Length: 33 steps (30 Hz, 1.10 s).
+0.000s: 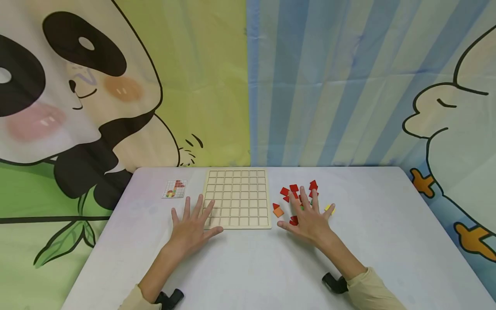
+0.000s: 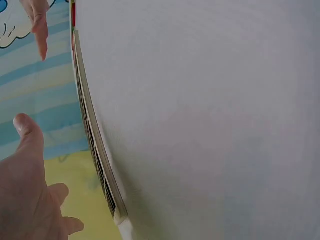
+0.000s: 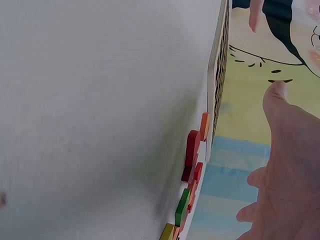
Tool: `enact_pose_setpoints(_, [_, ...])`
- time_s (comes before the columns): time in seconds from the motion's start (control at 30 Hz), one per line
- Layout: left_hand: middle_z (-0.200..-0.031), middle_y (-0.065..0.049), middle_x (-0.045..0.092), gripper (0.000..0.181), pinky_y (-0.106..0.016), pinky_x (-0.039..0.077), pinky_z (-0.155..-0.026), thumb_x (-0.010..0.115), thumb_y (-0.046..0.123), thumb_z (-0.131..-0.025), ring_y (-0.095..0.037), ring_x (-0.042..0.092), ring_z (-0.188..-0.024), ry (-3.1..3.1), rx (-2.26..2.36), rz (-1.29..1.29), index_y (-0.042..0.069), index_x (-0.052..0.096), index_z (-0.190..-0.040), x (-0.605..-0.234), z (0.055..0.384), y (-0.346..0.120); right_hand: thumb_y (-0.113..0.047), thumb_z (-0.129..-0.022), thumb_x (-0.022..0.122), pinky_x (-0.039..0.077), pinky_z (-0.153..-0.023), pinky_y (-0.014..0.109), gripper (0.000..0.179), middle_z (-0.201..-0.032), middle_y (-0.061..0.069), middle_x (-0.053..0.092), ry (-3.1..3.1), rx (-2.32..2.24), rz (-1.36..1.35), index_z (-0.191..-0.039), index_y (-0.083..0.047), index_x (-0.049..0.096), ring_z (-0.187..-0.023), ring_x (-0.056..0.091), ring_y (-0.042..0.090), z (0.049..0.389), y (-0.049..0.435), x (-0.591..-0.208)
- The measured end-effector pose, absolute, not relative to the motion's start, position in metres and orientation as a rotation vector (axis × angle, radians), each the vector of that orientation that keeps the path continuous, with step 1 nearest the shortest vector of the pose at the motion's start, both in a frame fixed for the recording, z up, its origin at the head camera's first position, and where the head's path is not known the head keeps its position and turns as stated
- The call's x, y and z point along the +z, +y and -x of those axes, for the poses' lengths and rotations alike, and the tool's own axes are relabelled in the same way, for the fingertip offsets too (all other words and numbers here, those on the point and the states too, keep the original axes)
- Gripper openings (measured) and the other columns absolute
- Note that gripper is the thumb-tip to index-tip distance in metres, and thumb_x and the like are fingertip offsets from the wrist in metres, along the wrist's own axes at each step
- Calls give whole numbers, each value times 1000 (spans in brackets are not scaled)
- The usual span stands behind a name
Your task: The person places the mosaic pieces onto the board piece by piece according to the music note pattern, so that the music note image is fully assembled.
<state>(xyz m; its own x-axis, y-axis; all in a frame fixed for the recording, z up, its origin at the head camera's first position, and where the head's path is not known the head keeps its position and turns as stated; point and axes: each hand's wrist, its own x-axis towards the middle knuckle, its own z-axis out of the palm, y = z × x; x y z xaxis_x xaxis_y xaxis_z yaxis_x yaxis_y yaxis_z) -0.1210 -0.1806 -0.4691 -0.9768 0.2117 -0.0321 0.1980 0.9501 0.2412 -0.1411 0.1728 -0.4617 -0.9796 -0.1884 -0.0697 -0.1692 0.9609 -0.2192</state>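
Where the right grip [image 1: 310, 221] hovers, blocks [image 1: 293, 188] lie below.

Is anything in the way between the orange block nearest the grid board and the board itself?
Nothing visible: only white tabletop separates the orange block from the grid board. The right hand is outside that gap.

The white desk [image 1: 248, 269] carries a gridded board [image 1: 240, 193], a printed card [image 1: 175, 189] left of it, and loose red, orange, yellow and green blocks [image 1: 284, 191] at right.
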Motion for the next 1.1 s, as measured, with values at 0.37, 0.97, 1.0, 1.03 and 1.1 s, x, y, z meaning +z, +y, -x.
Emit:
enact_pose_setpoints(0.37, [-171, -24, 16, 81, -80, 11, -118, 55, 56, -102, -56, 9, -155, 2946, 506, -367, 15, 26, -166, -465, 132, -193, -69, -87, 64, 13, -102, 93, 100, -170, 24, 21, 3037, -309, 313, -163, -13, 31, -155, 14, 55, 143, 175, -468])
enact_pose_setpoints(0.97, [-167, -30, 23, 83, -64, 21, -125, 56, 44, -106, -49, 20, -156, 2736, 1050, -402, -5, 18, -163, -468, 186, -218, -55, -90, 69, 23, -117, 77, 88, -162, 23, 40, 3097, -580, 462, -159, -8, 41, -148, 37, 48, 160, 189, -467])
enact_pose_setpoints(1.0, [-168, -29, 23, 83, -63, 20, -126, 57, 43, -106, -49, 20, -156, 2724, 1080, -394, -4, 19, -163, -470, 188, -219, -53, -90, 70, 24, -117, 76, 87, -161, 23, 42, 3097, -608, 467, -158, -8, 42, -148, 39, 47, 161, 190, -467])
enact_pose_setpoints(1.03, [-168, -29, 23, 82, -63, 19, -126, 57, 42, -106, -48, 19, -156, 2711, 1111, -387, -3, 19, -163, -473, 190, -219, -52, -90, 70, 26, -117, 75, 85, -160, 23, 43, 3094, -636, 471, -157, -7, 42, -147, 40, 46, 163, 191, -466])
enact_pose_setpoints(1.1, [-168, -28, 23, 80, -62, 19, -126, 57, 41, -106, -47, 19, -157, 2686, 1171, -357, -1, 20, -164, -478, 194, -219, -49, -91, 71, 29, -117, 73, 83, -158, 23, 46, 3081, -701, 477, -156, -7, 44, -145, 43, 45, 166, 192, -466])
